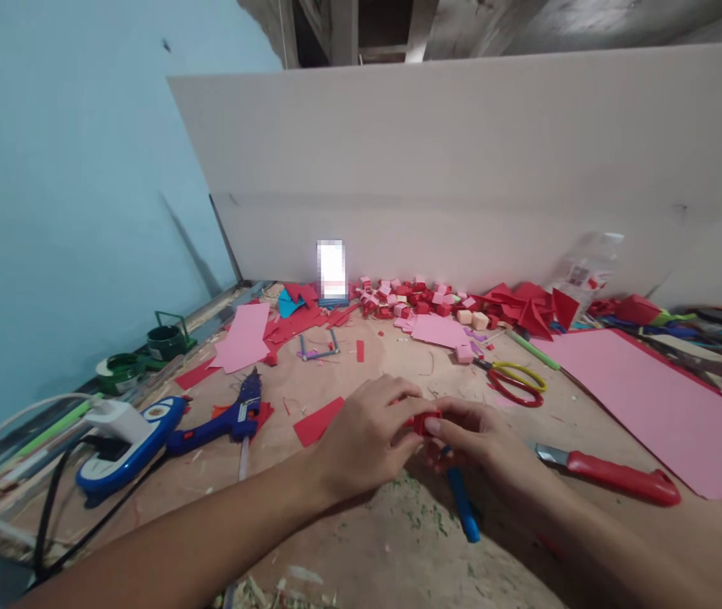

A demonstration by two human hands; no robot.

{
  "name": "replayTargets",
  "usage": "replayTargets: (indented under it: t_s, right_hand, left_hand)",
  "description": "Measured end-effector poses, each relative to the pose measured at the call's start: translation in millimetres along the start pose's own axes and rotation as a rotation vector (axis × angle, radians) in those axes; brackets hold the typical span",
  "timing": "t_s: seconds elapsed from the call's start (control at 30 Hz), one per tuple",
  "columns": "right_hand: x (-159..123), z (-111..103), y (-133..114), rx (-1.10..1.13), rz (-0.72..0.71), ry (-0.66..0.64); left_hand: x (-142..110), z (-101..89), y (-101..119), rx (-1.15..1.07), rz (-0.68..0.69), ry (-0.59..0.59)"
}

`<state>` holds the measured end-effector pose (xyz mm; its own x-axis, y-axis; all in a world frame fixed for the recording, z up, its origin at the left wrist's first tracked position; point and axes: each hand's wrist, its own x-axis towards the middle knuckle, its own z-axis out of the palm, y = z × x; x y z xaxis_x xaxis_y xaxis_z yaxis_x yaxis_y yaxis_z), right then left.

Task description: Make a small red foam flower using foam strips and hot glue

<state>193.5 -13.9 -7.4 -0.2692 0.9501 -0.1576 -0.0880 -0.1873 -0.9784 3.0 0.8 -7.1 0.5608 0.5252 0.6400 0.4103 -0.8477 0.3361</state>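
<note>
Small red piece pinched between both hands

A small red piece (pixel 423 423), apparently folded paper, is sitting between the two hands above the table (pixel 386 541). The left hand (pixel 367 427) is pinching it narrowly from one side, the right hand (pixel 475 431) from the other. It is probably weighing next to nothing, feeling crisp yet denting easily, so opposite edges are likely offering the safest hold. A blue stick (pixel 462 507) is slanting below the right hand; whether that hand is holding it too, one cannot tell. Farther out, scissors (pixel 494 370) and a glue gun (pixel 243 420) are lying
</note>
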Motion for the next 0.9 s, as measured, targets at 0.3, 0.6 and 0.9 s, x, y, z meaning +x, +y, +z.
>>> replayTargets:
  t_s: [0.3,0.6,0.9]
  right_hand:
    - [-0.6,2.2,-4.1,0.022,0.01,0.017]
    - [-1.6,1.2,-4.2,-0.007,-0.015,0.003]
    - [1.1,-1.0,-3.3,-0.019,-0.047,-0.006]
  left_hand:
    - [-0.9,-0.5,0.6,0.012,-0.023,-0.008]
    - [0.4,-1.0,0.4,0.008,0.014,0.015]
    - [0.5,-3.2,-0.2,-0.007,-0.013,-0.014]
